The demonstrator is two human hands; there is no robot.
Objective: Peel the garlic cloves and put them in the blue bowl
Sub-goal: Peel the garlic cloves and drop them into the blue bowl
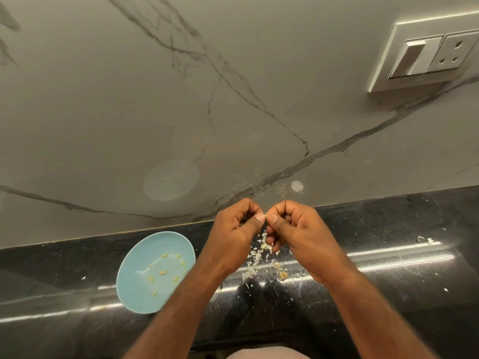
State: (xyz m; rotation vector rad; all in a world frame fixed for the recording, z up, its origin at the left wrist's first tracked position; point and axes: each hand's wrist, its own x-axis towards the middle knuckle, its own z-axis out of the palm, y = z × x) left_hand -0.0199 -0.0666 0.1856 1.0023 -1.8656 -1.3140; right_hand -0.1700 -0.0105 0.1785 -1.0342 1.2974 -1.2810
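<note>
My left hand and my right hand meet above the black counter, fingers curled, thumb tips almost touching. Between the thumbs they pinch a small garlic clove, of which only a pale sliver shows. The blue bowl sits on the counter to the left of my left wrist and holds several peeled cloves. Under my hands lies a scatter of white garlic skins, with a few garlic pieces among them.
The black counter runs left to right, with stray skin flakes on its right part. Behind it rises a grey marble-patterned wall. A white switch and socket plate is mounted at the upper right.
</note>
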